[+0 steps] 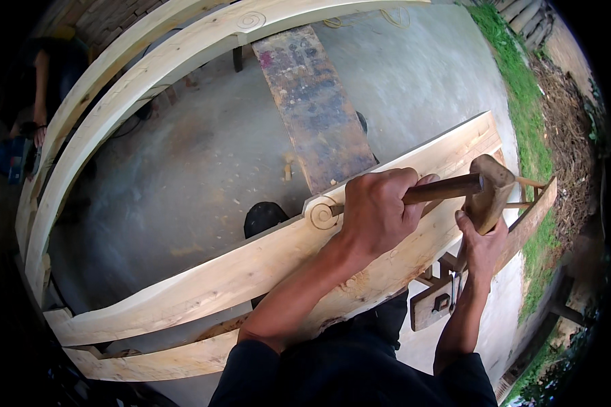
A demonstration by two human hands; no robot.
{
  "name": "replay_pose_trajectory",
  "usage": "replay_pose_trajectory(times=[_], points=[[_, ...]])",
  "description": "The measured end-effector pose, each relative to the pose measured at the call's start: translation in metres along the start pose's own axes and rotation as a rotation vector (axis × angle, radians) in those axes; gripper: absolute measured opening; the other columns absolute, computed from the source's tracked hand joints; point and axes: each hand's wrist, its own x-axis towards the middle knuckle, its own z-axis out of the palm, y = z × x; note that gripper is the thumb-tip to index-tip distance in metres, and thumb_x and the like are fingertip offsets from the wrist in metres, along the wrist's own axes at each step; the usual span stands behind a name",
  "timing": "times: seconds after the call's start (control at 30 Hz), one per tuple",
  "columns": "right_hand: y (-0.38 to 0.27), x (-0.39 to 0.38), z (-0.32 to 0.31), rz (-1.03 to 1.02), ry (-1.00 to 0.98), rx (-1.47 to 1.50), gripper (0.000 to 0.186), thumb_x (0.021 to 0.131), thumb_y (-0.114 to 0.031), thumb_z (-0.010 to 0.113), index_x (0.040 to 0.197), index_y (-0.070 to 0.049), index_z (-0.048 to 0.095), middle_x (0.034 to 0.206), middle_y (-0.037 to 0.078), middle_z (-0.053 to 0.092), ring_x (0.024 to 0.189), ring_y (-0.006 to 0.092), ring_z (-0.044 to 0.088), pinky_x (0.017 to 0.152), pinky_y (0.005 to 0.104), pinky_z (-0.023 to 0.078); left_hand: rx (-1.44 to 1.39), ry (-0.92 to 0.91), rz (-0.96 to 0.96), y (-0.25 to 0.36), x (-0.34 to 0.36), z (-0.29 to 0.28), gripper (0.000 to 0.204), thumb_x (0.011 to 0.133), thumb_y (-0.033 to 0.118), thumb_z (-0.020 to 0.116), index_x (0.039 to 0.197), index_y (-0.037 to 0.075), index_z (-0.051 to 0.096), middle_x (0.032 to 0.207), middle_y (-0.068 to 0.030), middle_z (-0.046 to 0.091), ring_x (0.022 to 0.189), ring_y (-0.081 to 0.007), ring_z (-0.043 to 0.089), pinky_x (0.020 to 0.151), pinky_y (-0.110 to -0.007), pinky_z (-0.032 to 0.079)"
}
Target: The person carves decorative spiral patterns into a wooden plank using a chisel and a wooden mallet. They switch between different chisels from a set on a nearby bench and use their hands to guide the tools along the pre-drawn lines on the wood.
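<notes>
My left hand (380, 210) is wrapped round a wood chisel (448, 188), its dark wooden handle pointing right. The blade end meets a round spiral carving (321, 213) on the upper edge of a pale wooden beam (244, 281). My right hand (483, 249) grips a wooden mallet (492, 190). The mallet's worn head is right by the butt of the chisel handle; whether they touch I cannot tell. Most of the chisel blade is hidden behind my left fist.
A second beam (163, 359) lies nearest me. Two more long beams (176, 51) curve along the far left, one with a matching spiral. A stained plank (312, 102) sits beyond my work. Tools hang by a small wooden block (431, 305). At far left, a person's hand (39, 134) is near a blue tool (12, 159).
</notes>
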Motion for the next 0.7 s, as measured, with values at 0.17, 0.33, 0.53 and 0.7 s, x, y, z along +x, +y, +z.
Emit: replay_pose_trajectory(times=[0.17,0.33,0.53,0.7], points=[[-0.061,0.027,-0.026,-0.350,0.282,0.198,0.060,0.092,-0.014,0.086,0.144,0.004,0.063,0.114,0.011,0.075,0.097,0.0190,0.069,0.091,0.0332,0.054,-0.012,-0.018,-0.022,-0.002,0.000,-0.001,0.027,0.093,0.009,0.079,0.074,-0.001,0.062,0.068,-0.0229,0.062,0.057,-0.0423,0.062,0.054,-0.042,0.048],[-0.085,0.043,-0.030,-0.525,0.166,-0.394,0.047,0.085,0.001,0.085,0.131,0.004,0.073,0.127,0.014,0.078,0.113,0.0221,0.075,0.103,0.0366,0.056,0.013,-0.021,-0.058,-0.003,-0.005,-0.007,0.030,0.094,0.010,0.079,0.072,-0.001,0.061,0.065,-0.0222,0.060,0.054,-0.0416,0.058,0.053,-0.041,0.046],[-0.097,0.022,-0.016,-0.784,0.126,-0.572,0.051,0.089,-0.002,0.083,0.138,0.000,0.071,0.132,0.015,0.077,0.123,0.0245,0.073,0.108,0.0380,0.054,0.019,-0.018,-0.010,-0.002,-0.005,0.001,0.028,0.094,0.009,0.078,0.072,-0.001,0.062,0.065,-0.0214,0.058,0.053,-0.0404,0.057,0.053,-0.042,0.046],[-0.061,0.028,-0.036,-0.184,0.341,-0.127,0.045,0.089,-0.004,0.087,0.131,0.005,0.072,0.114,0.014,0.081,0.104,0.0201,0.076,0.100,0.0343,0.056,-0.006,-0.009,0.013,0.000,-0.013,-0.002,0.033,0.094,0.012,0.079,0.071,0.001,0.059,0.062,-0.0184,0.055,0.051,-0.0374,0.056,0.051,-0.042,0.044]])
